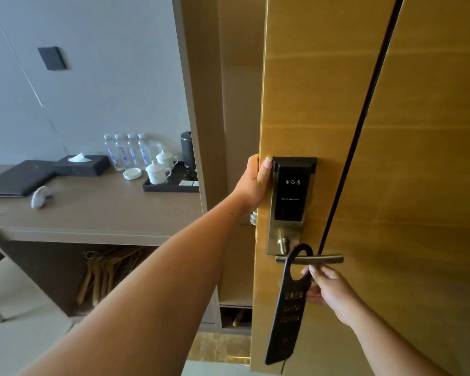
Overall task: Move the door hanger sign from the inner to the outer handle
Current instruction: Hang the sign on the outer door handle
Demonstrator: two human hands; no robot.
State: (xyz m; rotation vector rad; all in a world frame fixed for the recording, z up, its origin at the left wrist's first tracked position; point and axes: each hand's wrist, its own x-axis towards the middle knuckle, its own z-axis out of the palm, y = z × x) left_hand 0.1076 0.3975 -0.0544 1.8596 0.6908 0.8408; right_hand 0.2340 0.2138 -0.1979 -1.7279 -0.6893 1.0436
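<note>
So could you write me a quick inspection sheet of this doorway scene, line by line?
Surface: wooden door, open, outer face with a card lock towards the camera.
Job's things: dark door hanger sign hooked over the outer handle, hanging tilted.
Clutter: desk inside with four water bottles, two lidded cups on a tray, a tissue box, a dark folder; wooden hangers on the shelf beneath.
Grippers: left hand grips the door's edge; right hand pinches the sign just below its hook.
Cables: nothing seen.
Surroundings: grey wall with a dark panel; pale floor.
</note>
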